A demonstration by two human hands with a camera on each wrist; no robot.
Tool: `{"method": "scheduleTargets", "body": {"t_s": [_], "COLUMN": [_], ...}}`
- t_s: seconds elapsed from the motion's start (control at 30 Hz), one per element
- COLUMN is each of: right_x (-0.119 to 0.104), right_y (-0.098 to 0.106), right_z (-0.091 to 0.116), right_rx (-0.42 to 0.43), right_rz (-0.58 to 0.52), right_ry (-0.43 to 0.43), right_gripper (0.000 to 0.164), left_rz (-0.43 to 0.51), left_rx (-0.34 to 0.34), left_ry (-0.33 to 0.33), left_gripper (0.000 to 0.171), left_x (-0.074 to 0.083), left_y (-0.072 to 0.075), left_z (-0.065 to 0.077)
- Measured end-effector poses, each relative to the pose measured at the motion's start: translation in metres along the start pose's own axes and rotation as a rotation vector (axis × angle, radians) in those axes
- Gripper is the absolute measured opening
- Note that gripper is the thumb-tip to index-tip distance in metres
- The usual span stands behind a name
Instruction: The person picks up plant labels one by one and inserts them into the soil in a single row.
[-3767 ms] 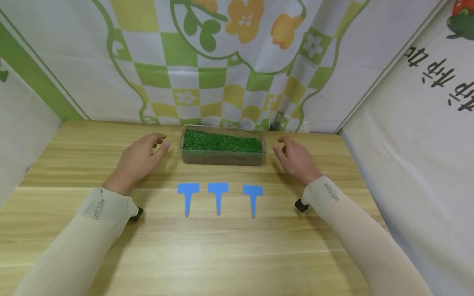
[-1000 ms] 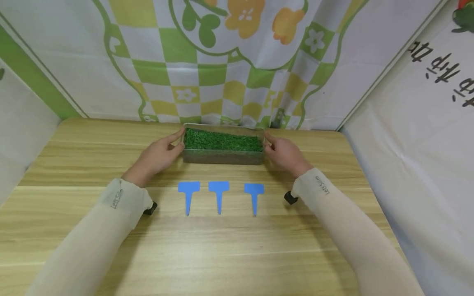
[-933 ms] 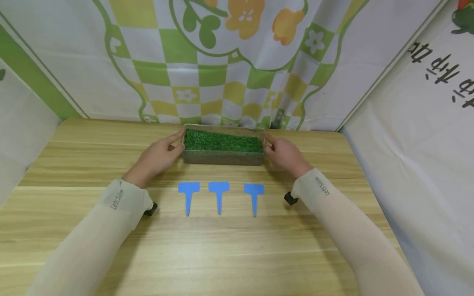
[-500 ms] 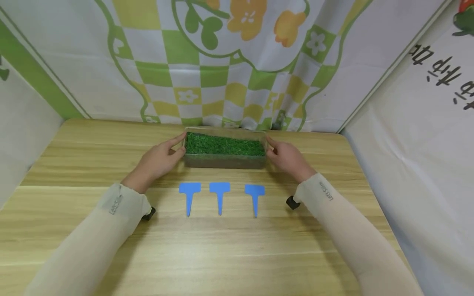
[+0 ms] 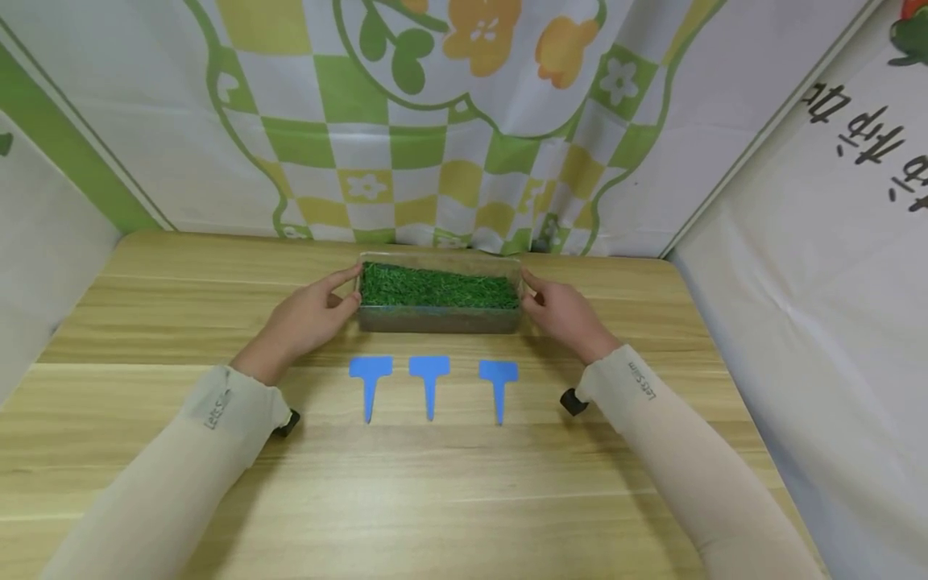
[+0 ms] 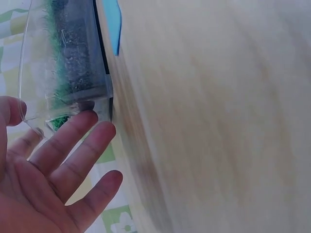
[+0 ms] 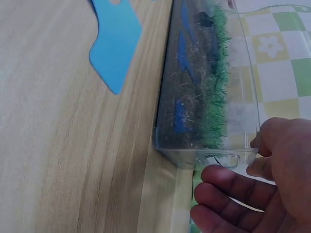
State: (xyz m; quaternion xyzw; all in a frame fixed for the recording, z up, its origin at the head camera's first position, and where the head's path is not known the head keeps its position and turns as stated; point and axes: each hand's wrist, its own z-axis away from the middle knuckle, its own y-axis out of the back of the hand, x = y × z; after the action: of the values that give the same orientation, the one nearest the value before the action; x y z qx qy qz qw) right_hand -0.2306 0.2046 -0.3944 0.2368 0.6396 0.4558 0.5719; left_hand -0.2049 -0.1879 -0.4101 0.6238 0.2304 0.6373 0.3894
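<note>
Box [image 5: 440, 322], one, clear, open-topped, at the back of the table [image 5: 464, 491]; contents: dark fill [image 6: 75, 53] under green grass [image 5: 438, 288]. Left hand [image 5: 308, 318]: grip pinches the box's left end. Right hand [image 5: 569, 316]: grip pinches its right end. Tags [image 5: 429, 366], three, blue, T-shaped, lie in a row in front of the box. Table: pale grained wood. Curtain [image 5: 418, 149]: checked, flowered, hangs behind

Planter box [image 5: 438, 322] (landmark): turf [image 5: 437, 287] inside | at box's left end: left hand [image 5: 304, 321], touching | at right end: right hand [image 5: 570, 320], touching | just before box: three plant labels [image 5: 429, 368], side by side on tabletop [image 5: 449, 491] | behind box: curtain [image 5: 420, 189]
</note>
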Motion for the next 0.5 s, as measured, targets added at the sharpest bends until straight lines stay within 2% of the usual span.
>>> {"method": "scheduleTargets", "body": {"t_s": [0.17, 0.37, 0.5], "right_x": [-0.0017, -0.0065, -0.0078], "right_y": [0.001, 0.0057, 0.0099], "right_z": [0.0018, -0.0001, -0.0042], "right_rx": [-0.028, -0.1, -0.152], "right_rz": [-0.059, -0.035, -0.063], "right_ry": [-0.019, -0.02, -0.025], "right_gripper": [0.058, 0.065, 0.069], "left_rz": [0.002, -0.033, -0.035], "left_rx": [-0.011, -0.035, -0.038], "left_ry": [-0.001, -0.009, -0.011], "left_gripper": [0.059, 0.059, 0.059], "left_x": [0.0004, 0.0027, 0.0036], "left_y": [0.0009, 0.0004, 0.0004], "left_z": [0.0026, 0.0051, 0.0066]}}
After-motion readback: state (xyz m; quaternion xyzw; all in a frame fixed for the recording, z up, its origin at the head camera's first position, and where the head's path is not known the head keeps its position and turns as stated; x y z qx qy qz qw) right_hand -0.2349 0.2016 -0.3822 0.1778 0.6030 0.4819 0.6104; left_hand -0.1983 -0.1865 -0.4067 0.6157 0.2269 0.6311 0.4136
